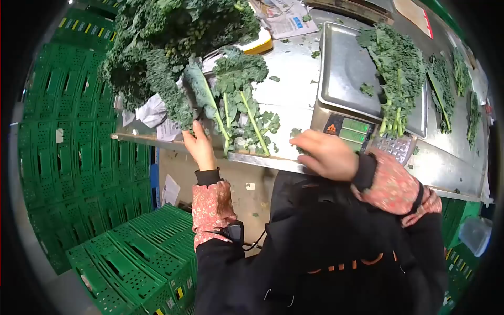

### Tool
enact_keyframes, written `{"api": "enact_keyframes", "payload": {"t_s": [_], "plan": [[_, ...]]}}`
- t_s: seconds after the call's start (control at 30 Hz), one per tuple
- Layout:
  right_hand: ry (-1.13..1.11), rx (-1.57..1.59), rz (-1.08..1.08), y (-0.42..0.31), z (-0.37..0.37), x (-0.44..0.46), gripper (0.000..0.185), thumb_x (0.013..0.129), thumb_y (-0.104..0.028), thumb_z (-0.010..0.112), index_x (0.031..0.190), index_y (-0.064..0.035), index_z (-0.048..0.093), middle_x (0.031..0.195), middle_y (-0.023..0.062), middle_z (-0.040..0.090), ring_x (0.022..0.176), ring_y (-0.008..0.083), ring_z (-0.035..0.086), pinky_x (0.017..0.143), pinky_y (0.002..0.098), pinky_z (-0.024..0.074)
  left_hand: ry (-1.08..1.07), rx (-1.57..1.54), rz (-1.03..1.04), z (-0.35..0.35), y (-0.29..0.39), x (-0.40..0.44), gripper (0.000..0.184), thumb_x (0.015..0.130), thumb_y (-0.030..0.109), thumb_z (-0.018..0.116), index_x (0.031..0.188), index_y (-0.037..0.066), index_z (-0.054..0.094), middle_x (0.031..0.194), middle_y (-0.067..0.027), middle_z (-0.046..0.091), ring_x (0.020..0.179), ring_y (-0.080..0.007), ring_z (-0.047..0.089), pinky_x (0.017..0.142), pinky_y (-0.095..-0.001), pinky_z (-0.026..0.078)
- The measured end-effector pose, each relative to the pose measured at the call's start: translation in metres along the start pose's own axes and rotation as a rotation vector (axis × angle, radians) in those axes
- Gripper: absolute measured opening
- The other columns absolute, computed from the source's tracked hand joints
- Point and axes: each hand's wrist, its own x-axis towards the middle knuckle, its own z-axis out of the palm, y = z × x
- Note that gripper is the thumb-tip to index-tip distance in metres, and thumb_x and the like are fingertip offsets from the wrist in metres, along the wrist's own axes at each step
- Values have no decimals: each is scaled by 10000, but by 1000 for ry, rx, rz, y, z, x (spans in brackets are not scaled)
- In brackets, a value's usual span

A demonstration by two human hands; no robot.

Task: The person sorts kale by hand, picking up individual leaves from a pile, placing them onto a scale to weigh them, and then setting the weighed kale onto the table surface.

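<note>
My left hand is at the table's front edge, its fingers closed at the lower end of a curly kale leaf; the grip itself is partly hidden. Beside it several loose kale leaves lie with pale stems toward me. My right hand hovers by the front edge, left of the scale display, slightly blurred, with fingers curled toward the thumb. Bits of green show around those fingertips; whether they are held is unclear. On the scale's metal pan rests a bunch of kale, stems toward me.
A large kale heap fills the back left, near newspaper. More kale bunches lie right of the scale. Green crates are stacked at left, with others low in front. The scale keypad faces me.
</note>
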Motion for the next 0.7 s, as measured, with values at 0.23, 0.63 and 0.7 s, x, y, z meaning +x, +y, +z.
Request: {"api": "enact_keyframes", "payload": {"t_s": [0.23,0.63,0.7], "plan": [[-190,-545,187,49,104,106,294,740,-59,510,1031,-23,499,957,147,523,824,286,580,650,384,504,-199,477,156,-28,-36,21,202,840,143,564,911,-42,522,882,-200,579,828,-325,543,767,-387,416],[379,-1283,348,11,-164,-1,162,720,-43,533,880,-66,532,879,86,456,870,266,507,701,350,458,-101,585,273,-14,-45,33,933,789,129,593,1356,-115,-106,1306,-361,241,1232,-428,234,1053,-444,148],[461,-694,911,18,-201,-17,541,791,-259,610,1246,-44,412,1312,200,369,1141,354,439,967,432,360,-47,634,293,-5,-33,31,930,784,127,595,1366,-99,-93,1318,-386,180,1234,-450,218,1052,-457,142]]}}
